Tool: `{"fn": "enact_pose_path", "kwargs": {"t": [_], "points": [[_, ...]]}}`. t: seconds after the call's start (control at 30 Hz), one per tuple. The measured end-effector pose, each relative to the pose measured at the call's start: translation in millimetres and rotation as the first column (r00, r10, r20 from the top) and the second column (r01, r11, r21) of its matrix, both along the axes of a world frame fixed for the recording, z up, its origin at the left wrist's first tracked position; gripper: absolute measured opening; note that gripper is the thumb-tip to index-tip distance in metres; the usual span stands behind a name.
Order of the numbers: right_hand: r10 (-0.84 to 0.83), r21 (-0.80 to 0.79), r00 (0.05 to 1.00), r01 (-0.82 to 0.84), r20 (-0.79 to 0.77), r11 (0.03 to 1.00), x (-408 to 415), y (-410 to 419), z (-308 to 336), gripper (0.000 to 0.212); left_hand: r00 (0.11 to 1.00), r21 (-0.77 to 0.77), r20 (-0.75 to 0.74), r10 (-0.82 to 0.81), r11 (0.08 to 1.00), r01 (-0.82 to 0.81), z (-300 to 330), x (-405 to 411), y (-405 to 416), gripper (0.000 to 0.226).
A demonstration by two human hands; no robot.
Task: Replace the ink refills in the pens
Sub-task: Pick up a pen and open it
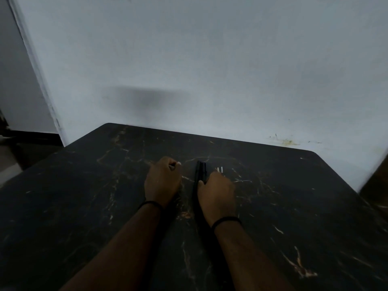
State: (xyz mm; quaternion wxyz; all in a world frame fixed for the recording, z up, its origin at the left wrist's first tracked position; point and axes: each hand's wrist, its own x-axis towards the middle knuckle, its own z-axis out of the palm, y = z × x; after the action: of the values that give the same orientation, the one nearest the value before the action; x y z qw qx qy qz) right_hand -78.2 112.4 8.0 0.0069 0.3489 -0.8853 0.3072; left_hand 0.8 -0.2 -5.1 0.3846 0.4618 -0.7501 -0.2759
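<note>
Several black pens (201, 170) lie side by side on the dark marble table (84, 196), pointing away from me and running back under my right wrist. My right hand (217, 193) rests palm down just right of them, its thumb touching the pens. Its curled fingers cover the near ends of two thin pale ink refills (220, 169). Whether it grips anything is hidden. My left hand (162, 179) is a closed fist on the table left of the pens, apart from them. A small pale tip shows at its fingertips, too small to identify.
The table's far edge meets a pale wall (210, 70). A brown object (375, 181) stands past the table's right corner. The floor drops away beyond the left edge. Both wrists wear black bands.
</note>
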Motion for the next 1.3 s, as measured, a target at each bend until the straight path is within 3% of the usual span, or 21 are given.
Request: {"fn": "enact_pose_path", "kwargs": {"t": [0.27, 0.57, 0.7, 0.93, 1.0, 1.07, 1.17, 1.23, 1.3], "points": [[-0.058, -0.064, 0.997, 0.062, 0.058, 0.996, 1.9, 3.4, 0.2, 0.016, 0.999, -0.026, 0.019, -0.029, 0.999, 0.029, 0.3, -0.2, 2.2, 0.014], [-0.032, 0.028, 0.999, 0.032, -0.015, 0.999, 1.5, 5.6, -0.6, 0.021, 0.999, -0.058, 0.032, -0.033, 0.998, 0.035, 0.7, 2.0, 5.1, 0.012], [-0.032, 0.065, 0.999, 0.030, 0.031, 0.997, -0.2, 4.3, -0.7, 0.020, 0.997, -0.062, 0.056, -0.051, 0.997, 0.054, -0.9, 1.9, 4.5, 0.015], [-0.021, -0.082, 0.998, 0.025, 0.051, 0.996, -1.1, 7.6, -3.5, 0.030, 0.994, -0.080, 0.069, -0.084, 0.993, 0.089, -0.7, 1.6, 5.5, 0.014], [0.016, -0.203, 0.999, -0.007, 0.043, 0.979, -2.4, 10.8, -4.4, 0.030, 0.994, -0.087, 0.010, -0.105, 0.991, 0.105, 0.7, 2.0, 7.4, 0.016], [0.065, -0.309, 0.998, -0.058, 0.013, 0.949, 0.0, 13.9, -5.8, 0.025, 0.969, -0.053, -0.150, -0.196, 0.980, 0.190, 4.4, 1.3, 11.5, 0.021], [0.136, -0.342, 0.990, -0.136, -0.024, 0.930, 8.4, 17.4, -9.1, 0.018, 0.849, 0.052, -0.420, -0.322, 0.925, 0.376, 15.9, 2.0, 23.6, 0.023], [0.198, -0.326, 0.979, -0.201, -0.040, 0.924, 13.4, 19.6, -11.5, 0.019, 0.760, 0.143, -0.565, -0.321, 0.869, 0.473, 21.3, 3.9, 30.0, 0.018], [0.259, -0.311, 0.964, -0.263, -0.054, 0.913, 15.9, 23.9, -11.8, 0.022, 0.691, 0.227, -0.661, -0.294, 0.799, 0.557, 23.0, 6.8, 31.5, 0.032]]}}
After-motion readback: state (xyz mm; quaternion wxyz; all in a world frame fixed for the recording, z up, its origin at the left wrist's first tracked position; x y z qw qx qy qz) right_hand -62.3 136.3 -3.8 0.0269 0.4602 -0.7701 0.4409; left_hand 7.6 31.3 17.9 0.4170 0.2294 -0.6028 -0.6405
